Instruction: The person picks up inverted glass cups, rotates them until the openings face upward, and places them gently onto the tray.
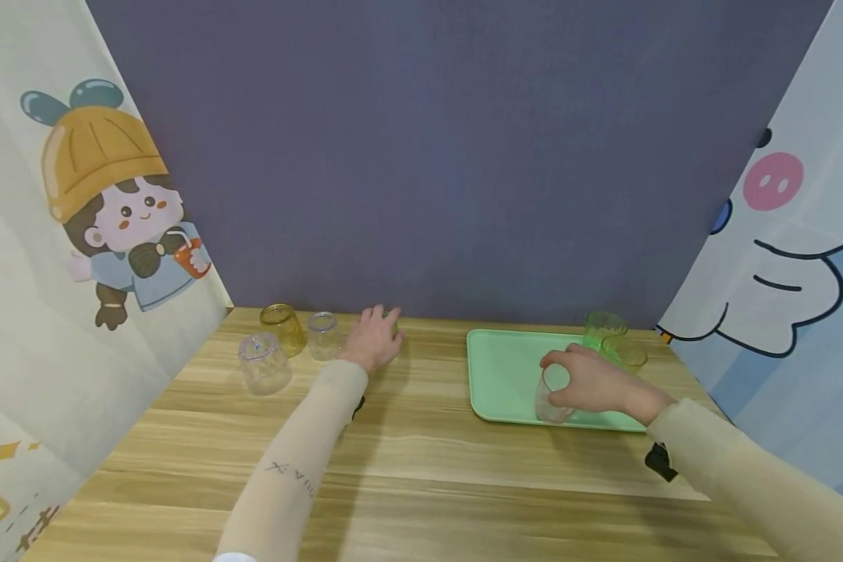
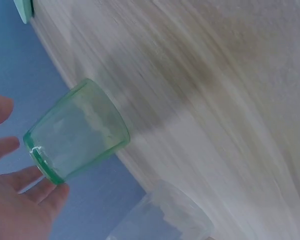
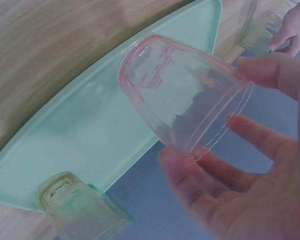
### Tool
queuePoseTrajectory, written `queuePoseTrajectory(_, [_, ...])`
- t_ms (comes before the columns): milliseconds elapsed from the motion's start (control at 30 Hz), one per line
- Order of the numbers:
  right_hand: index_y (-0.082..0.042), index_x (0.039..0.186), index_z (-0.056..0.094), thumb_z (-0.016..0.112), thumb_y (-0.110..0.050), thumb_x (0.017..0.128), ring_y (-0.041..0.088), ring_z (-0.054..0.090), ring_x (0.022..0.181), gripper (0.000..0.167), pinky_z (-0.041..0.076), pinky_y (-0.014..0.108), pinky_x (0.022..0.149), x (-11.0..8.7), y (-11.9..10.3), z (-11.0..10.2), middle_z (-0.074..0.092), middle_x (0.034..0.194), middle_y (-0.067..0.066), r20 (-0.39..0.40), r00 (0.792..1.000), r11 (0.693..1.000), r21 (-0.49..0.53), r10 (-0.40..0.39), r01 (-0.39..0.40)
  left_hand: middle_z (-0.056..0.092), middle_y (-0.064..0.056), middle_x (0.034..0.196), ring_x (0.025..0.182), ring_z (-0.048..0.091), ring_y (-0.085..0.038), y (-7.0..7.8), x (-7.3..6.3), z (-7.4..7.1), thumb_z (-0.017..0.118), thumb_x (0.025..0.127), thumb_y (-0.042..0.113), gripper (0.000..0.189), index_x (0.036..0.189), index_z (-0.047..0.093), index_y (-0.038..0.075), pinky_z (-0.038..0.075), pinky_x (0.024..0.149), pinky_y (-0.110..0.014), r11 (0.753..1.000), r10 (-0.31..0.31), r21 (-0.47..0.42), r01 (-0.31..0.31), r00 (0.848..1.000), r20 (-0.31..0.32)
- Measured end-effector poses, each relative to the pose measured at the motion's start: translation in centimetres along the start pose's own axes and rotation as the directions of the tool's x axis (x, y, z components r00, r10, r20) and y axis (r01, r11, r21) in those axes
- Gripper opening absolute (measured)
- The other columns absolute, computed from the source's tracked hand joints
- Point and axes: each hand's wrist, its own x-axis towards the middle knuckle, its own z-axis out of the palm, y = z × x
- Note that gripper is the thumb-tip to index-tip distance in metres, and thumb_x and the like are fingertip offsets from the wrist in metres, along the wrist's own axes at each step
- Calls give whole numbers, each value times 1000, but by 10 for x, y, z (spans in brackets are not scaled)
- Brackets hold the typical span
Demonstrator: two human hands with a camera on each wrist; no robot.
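My right hand (image 1: 590, 380) grips a pink-tinted clear glass (image 3: 182, 97) by its rim, thumb on one side and fingers on the other. The glass is upright at the front edge of the mint-green tray (image 1: 506, 367); whether its base touches the tray I cannot tell. At the back of the table my left hand (image 1: 374, 340) reaches over an upside-down green glass (image 2: 77, 132). Its fingers (image 2: 55, 197) are spread near the thick base, and a fingertip seems to touch it. In the head view, this hand mostly hides the green glass.
Left of my left hand stand an amber glass (image 1: 291, 336), a small clear glass (image 1: 323, 343) and a larger clear glass (image 1: 265, 371). A green glass (image 1: 602, 324) and a yellowish glass (image 1: 628, 353) stand at the tray's right end. A dark panel (image 1: 421, 156) rises behind the wooden table.
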Motion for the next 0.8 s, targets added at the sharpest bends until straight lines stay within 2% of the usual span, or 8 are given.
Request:
queuePoseTrajectory(267, [-7,132,62,76,-27,87,38,59,107,51,51,48,77,-1,4,0,58,122,19,15,1000,1000,0,16,-16,38,-21,154,143,32,-41,4,1,-3,45,108,36,55,156,39,13,33,116,-54,999,-18,33,17,999,31])
queuePoseTrajectory(600, [-6,131,63,76,-26,85,38,58,108,52,50,44,75,0,15,-1,57,124,22,27,999,1000,1,27,-27,43,-22,146,134,39,-41,2,4,-2,53,104,26,48,150,48,13,42,108,-53,999,-18,39,19,1000,-7])
queuePoseTrajectory(800, [-5,132,62,76,-26,85,39,58,109,53,48,43,73,-1,21,-3,56,127,25,36,999,999,8,40,-40,41,-23,147,135,38,-42,2,3,-7,54,104,24,50,153,46,15,42,108,-54,999,-36,20,36,999,22])
